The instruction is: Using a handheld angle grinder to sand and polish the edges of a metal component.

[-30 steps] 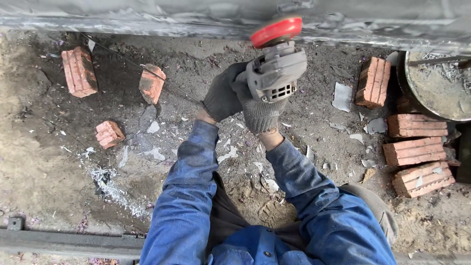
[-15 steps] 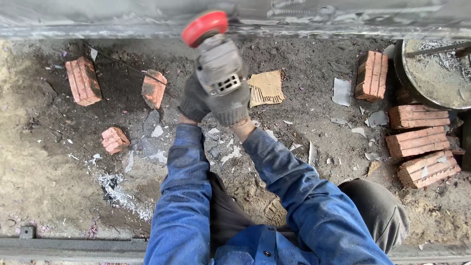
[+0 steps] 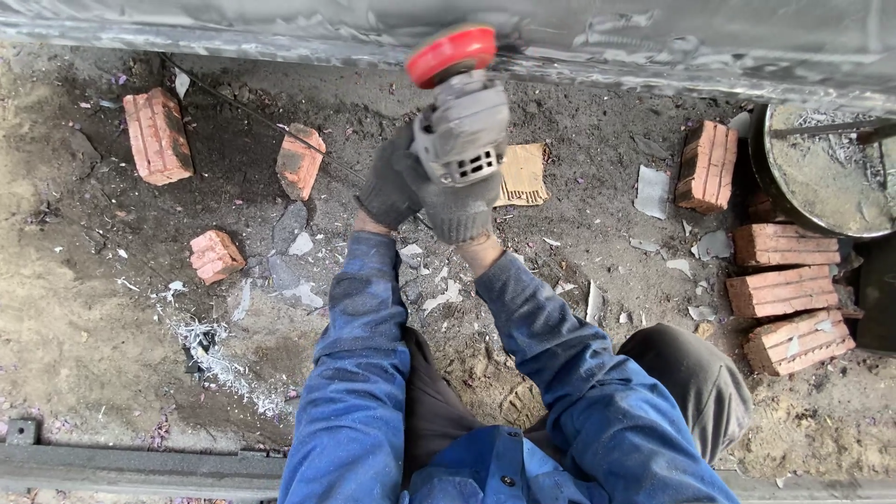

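Note:
Both gloved hands grip a grey angle grinder (image 3: 462, 131) with a red disc (image 3: 452, 54) at its top end. The disc is up against the grey metal sheet (image 3: 653, 42) that runs along the top of the view. My left hand (image 3: 387, 187) in a dark glove holds the tool's left side. My right hand (image 3: 459, 207) in a grey glove wraps the body from below. Blue sleeves reach up from the bottom of the frame.
Red bricks lie on the dirt: one (image 3: 159, 135) at far left, a broken one (image 3: 301, 161), a small piece (image 3: 216, 255), and a stack (image 3: 782, 289) at right. A round pan of grey mortar (image 3: 831, 173) sits at right. A cardboard scrap (image 3: 525, 174) lies behind the grinder.
The grinder and both hands swung left half a second ago and have now come back toward the middle, disc still at the metal sheet.

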